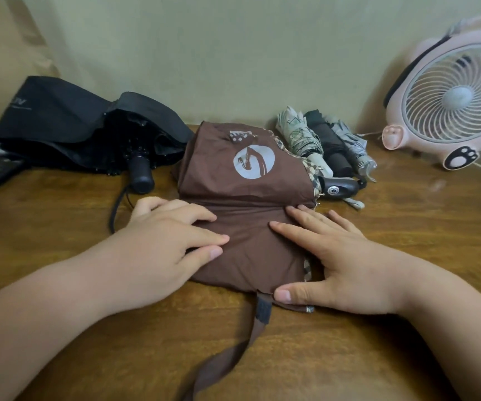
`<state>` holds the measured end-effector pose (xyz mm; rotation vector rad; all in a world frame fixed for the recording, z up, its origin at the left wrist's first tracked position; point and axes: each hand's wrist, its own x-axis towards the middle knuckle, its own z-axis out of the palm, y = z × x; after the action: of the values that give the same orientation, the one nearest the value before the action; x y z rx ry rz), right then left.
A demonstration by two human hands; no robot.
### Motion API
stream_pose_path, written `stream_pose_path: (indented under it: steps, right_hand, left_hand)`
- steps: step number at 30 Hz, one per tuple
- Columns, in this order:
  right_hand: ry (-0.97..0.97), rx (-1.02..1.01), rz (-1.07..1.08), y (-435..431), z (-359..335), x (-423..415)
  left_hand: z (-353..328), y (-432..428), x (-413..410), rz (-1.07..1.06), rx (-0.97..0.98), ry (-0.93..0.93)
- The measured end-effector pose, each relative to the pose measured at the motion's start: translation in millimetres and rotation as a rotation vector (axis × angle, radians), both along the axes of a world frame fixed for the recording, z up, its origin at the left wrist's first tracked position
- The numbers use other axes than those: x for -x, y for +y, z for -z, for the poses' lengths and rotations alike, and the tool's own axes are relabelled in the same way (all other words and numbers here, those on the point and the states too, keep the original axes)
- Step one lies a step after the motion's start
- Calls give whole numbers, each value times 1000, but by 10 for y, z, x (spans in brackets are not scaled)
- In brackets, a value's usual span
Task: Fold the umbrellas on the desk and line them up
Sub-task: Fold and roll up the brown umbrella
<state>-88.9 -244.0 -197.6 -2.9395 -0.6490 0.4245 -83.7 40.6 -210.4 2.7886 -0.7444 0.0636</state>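
Brown umbrella (245, 235) lies on the desk (424, 227); left hand (158, 244) and right hand (343, 264) press it, fingers (297, 231) outstretched.

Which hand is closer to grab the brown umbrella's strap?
Probably the right hand: its thumb lies right beside the strap at the near edge of the brown umbrella, while the left hand presses the fabric farther away.

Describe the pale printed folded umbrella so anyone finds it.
Start at the pink fan at the back right of the desk; left of it lie three folded umbrellas side by side. Take the leftmost, the pale printed umbrella: beside it the folded black umbrella and grey umbrella are darker.
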Motion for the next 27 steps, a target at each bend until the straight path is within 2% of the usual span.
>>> stream_pose_path:
  steps: [3, 6, 9, 12, 14, 16, 19, 20, 22, 24, 27]
  right_hand:
    - [-31, -36, -32, -15, -3, 2]
    - [-20, -76, -48, -59, -26, 15]
    - [-10, -103, -61, -108, -36, 6]
    - [-48, -96, -81, -117, -7, -16]
    - [-79, -110, -81, -115, 12, -33]
    - [-110, -137, -77, -111, 24, -42]
    - [-160, -187, -60, -79, 41, -35]
    - [-176, -203, -50, -56, 42, -25]
    - [-208, -246, -30, -11, 50, -7]
    - [-263, -292, -21, 18, 73, -2]
    - [-364, -284, -47, 63, 116, -3]
  left_hand:
    - [-72, -59, 24, 34, -10, -67]
    - [-267, 4, 38, 93, -79, 119]
    - [-382, 146, 60, 122, -22, 226]
    - [-547, 241, 105, 147, -172, 393]
    - [-678, 157, 84, 103, -267, 432]
    - [-691, 10, -6, 84, -354, 314]
    - [-556, -230, -103, 103, -507, -26]
    - [-468, -275, -119, 80, -490, -145]
    - [-295, -326, -137, 77, -301, -350]
    - [-154, -308, -187, 175, -103, -409]
    - [-70, -215, -302, 311, -13, -276]
